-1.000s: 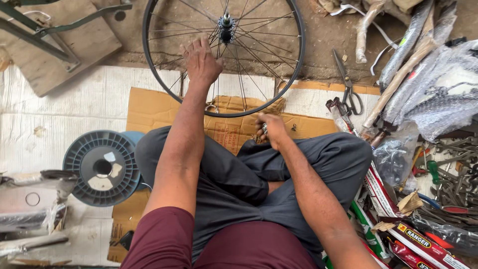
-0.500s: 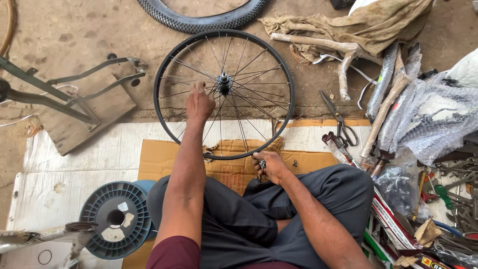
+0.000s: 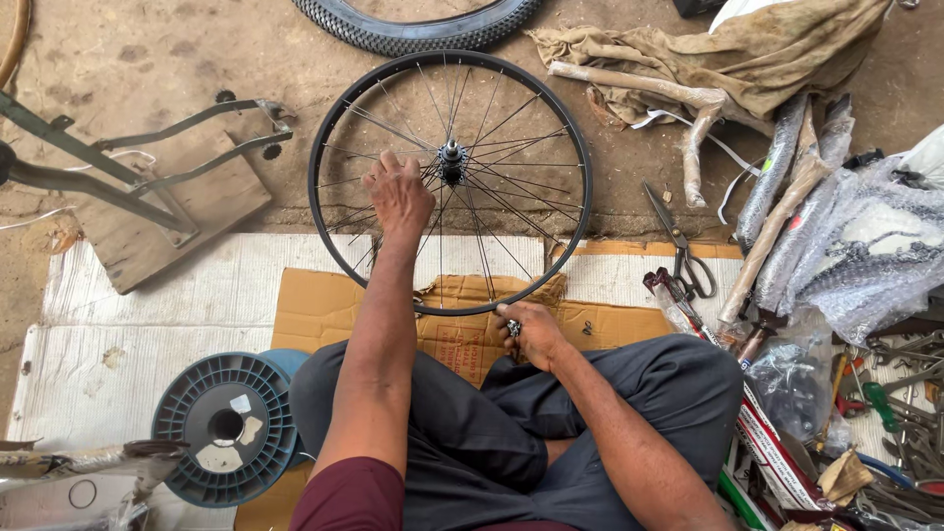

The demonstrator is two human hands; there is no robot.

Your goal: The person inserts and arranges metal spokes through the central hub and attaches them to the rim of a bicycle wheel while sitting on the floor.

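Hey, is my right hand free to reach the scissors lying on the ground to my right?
Probably yes. The right hand sits at the wheel rim's near edge, pinching a small metal part, and the scissors lie beyond it with open floor between. It would likely have to let go first.

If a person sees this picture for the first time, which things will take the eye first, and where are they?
The eye goes first to the spoked bicycle wheel lying flat on the ground at top centre. The left hand rests on its spokes beside the hub, and the right hand pinches a small metal tool at the near rim. Next come the blue spool at lower left and the scissors on the right, beside a heap of wrapped parts.
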